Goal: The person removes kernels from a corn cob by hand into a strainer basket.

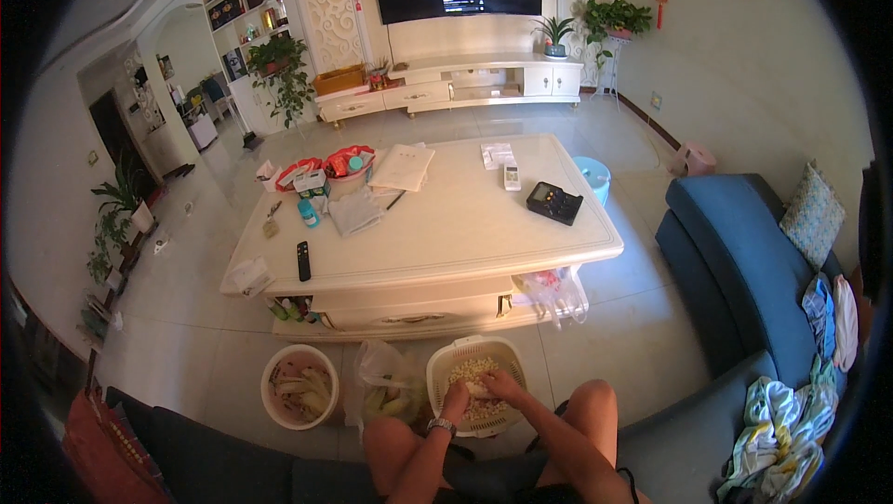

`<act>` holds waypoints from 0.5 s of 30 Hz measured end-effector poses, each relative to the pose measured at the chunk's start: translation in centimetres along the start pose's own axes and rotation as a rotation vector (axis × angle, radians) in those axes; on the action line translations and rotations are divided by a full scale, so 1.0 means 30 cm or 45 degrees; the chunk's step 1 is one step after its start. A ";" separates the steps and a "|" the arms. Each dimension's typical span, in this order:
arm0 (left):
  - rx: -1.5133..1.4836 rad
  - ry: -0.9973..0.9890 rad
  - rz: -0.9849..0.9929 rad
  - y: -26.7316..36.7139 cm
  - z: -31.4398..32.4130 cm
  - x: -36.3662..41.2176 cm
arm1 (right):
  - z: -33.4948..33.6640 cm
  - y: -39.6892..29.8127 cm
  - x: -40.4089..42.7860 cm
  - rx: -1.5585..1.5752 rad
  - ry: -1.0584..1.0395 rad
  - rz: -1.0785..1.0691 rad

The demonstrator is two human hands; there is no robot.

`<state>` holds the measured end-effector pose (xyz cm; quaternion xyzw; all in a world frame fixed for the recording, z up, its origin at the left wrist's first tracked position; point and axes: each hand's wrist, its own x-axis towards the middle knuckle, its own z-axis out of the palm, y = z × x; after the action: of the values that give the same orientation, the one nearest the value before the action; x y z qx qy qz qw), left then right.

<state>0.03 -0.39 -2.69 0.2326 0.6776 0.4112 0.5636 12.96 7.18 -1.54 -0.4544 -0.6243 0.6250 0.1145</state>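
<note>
A pale corn cob (pixel 477 389) lies between my two hands, above a cream plastic basket (pixel 434 364) on the floor. My left hand (pixel 457 398), below a metal wristwatch, grips the cob's left end. My right hand (pixel 501 387) is closed around its right end. Loose corn kernels (pixel 474 366) cover part of the basket's bottom. To the basket's left stands a clear plastic bag (pixel 380 364) with green-husked ears in it. Farther left, a round white bucket (pixel 266 387) holds pale husks (pixel 307 392). My fingertips are small and partly hidden.
A cream coffee table (pixel 446 239) stands just beyond the basket, bearing remotes, a black battery charger (pixel 554 203), papers and red trays. A plastic bag (pixel 558 295) hangs out of its lower shelf. My knees flank the basket; a blue sofa (pixel 732 260) is at right.
</note>
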 end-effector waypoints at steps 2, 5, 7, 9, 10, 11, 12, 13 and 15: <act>0.112 0.012 0.028 -0.007 0.001 0.010 | -0.005 0.010 0.008 0.148 -0.080 0.054; 0.028 0.035 -0.096 -0.003 -0.005 -0.006 | 0.005 -0.054 -0.031 0.010 -0.198 0.115; -0.044 0.079 -0.135 -0.002 -0.010 0.003 | 0.012 -0.057 -0.027 -0.032 -0.255 0.086; -0.114 0.114 -0.180 0.002 -0.010 0.002 | 0.010 -0.050 -0.024 -0.071 -0.306 0.066; -0.131 0.092 -0.157 0.005 -0.007 -0.005 | 0.003 -0.042 -0.024 -0.082 -0.326 0.059; -0.147 0.071 -0.134 0.010 -0.003 -0.010 | -0.003 -0.033 -0.023 -0.092 -0.347 0.052; -0.146 0.072 -0.133 0.010 -0.004 -0.012 | -0.001 -0.027 -0.020 -0.091 -0.348 0.051; -0.123 0.080 -0.153 0.010 -0.004 -0.012 | 0.001 -0.019 -0.018 -0.058 -0.352 0.059; -0.102 0.093 -0.172 0.002 -0.011 -0.008 | 0.013 -0.011 -0.018 -0.027 -0.362 0.065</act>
<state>-0.23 -0.64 -2.51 0.1484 0.6950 0.4073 0.5737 12.85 6.60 -1.10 -0.3781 -0.6291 0.6792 0.0042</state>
